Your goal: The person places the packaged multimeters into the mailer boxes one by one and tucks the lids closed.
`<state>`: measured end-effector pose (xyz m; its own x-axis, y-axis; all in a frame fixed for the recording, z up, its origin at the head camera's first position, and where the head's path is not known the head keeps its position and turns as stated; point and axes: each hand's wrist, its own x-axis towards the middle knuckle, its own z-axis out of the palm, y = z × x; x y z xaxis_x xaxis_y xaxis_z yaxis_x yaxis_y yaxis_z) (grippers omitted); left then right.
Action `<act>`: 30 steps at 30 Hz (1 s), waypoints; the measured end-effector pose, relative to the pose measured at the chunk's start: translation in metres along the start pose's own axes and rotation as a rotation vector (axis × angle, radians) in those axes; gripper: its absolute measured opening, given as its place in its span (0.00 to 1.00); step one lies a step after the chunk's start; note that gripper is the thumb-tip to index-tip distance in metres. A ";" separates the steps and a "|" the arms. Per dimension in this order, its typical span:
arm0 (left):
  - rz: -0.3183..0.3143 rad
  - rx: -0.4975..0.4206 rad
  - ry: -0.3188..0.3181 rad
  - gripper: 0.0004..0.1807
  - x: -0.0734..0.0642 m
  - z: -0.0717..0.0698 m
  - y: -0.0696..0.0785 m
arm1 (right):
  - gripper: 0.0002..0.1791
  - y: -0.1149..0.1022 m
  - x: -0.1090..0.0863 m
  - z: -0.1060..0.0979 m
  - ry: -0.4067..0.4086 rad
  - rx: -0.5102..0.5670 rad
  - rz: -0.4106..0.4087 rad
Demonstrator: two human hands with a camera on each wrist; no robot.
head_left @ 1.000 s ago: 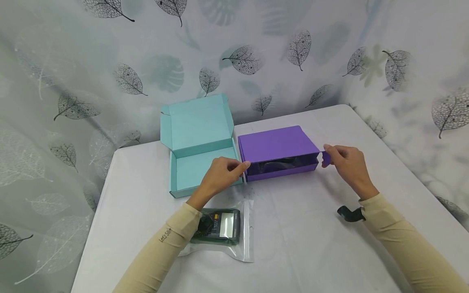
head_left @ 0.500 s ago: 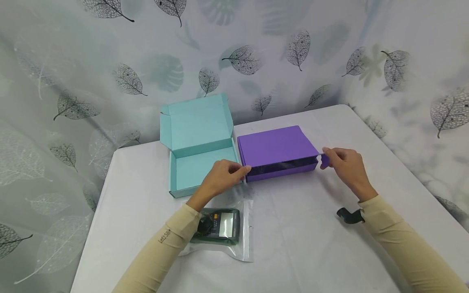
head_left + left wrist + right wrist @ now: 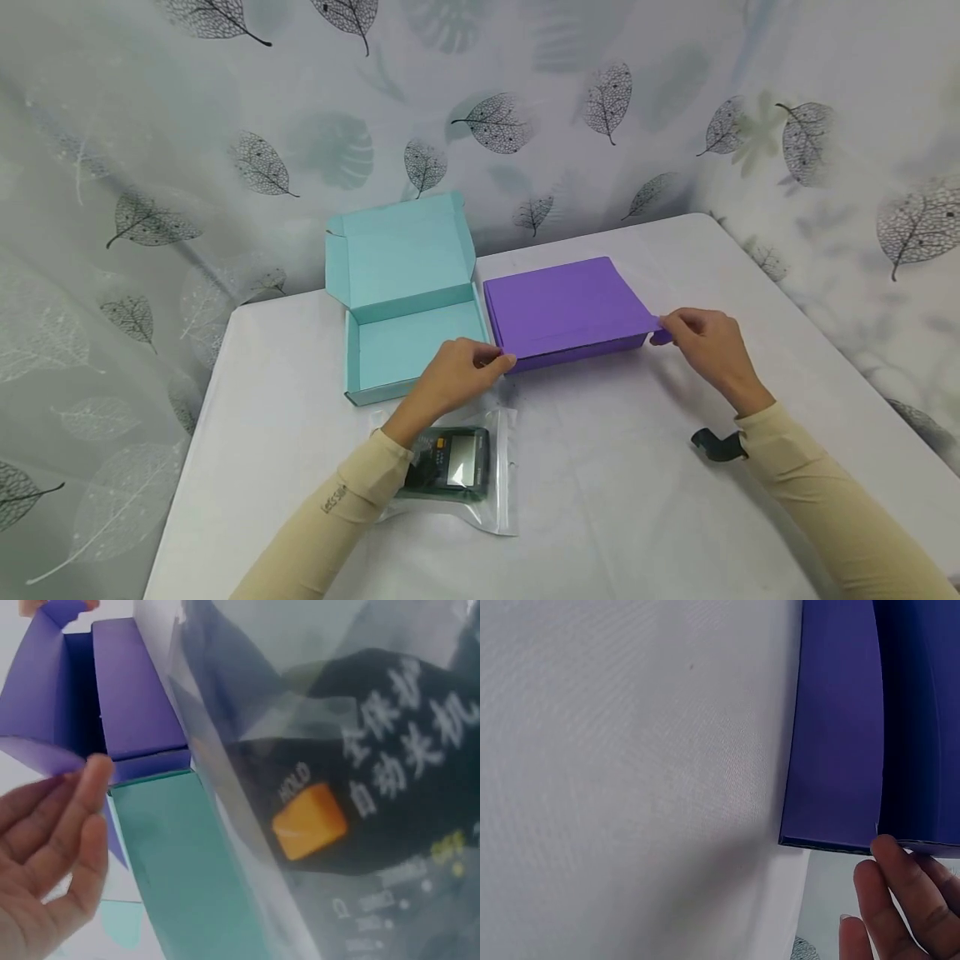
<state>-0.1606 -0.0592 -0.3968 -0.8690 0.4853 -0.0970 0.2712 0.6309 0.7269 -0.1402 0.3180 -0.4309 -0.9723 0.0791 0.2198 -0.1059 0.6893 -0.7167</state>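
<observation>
The purple cardboard box (image 3: pixel 567 302) lies on the table, its lid tilted low over the front wall with a narrow dark gap between them. My left hand (image 3: pixel 467 375) pinches the lid's left front corner between thumb and fingers. At the right front corner, my right hand (image 3: pixel 705 343) pinches the lid's small side flap. In the left wrist view, my left fingers (image 3: pixel 96 776) are at the edge of the purple lid, and the gap into the box shows dark. From the right wrist, the purple front wall (image 3: pixel 840 727) stands below the raised lid; my right fingertips (image 3: pixel 886 847) are at its corner.
An open teal box (image 3: pixel 408 337) stands left of the purple one, its lid leaning back. In front lies a multimeter (image 3: pixel 450 462) in a clear zip bag (image 3: pixel 504 500), partly under my left forearm. A leaf-print curtain (image 3: pixel 300 100) hangs behind the white table (image 3: pixel 637 500).
The purple lid has come down at the front, and the gap that showed the dark inside has narrowed. Both hands have moved slightly down with it.
</observation>
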 end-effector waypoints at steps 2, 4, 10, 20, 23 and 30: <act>-0.007 0.013 0.016 0.25 -0.001 0.001 0.001 | 0.20 0.001 -0.001 0.000 -0.007 -0.022 -0.013; -0.011 0.022 0.046 0.23 -0.002 0.002 0.002 | 0.19 0.002 -0.001 0.000 -0.010 -0.043 -0.019; 0.023 0.082 0.126 0.18 -0.003 0.008 0.005 | 0.20 0.002 -0.003 -0.001 -0.025 -0.057 -0.005; 0.060 0.136 0.095 0.13 0.001 0.017 0.008 | 0.19 0.007 -0.005 0.002 -0.039 -0.077 -0.034; 0.041 0.145 0.100 0.14 0.001 0.019 0.007 | 0.18 0.008 -0.005 0.003 -0.040 -0.084 -0.055; 0.002 0.130 0.116 0.24 0.002 0.022 0.009 | 0.16 0.009 -0.006 0.006 -0.025 -0.107 -0.085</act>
<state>-0.1508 -0.0398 -0.4053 -0.9084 0.4180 -0.0110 0.3177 0.7070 0.6319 -0.1360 0.3197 -0.4424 -0.9657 0.0004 0.2595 -0.1666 0.7659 -0.6210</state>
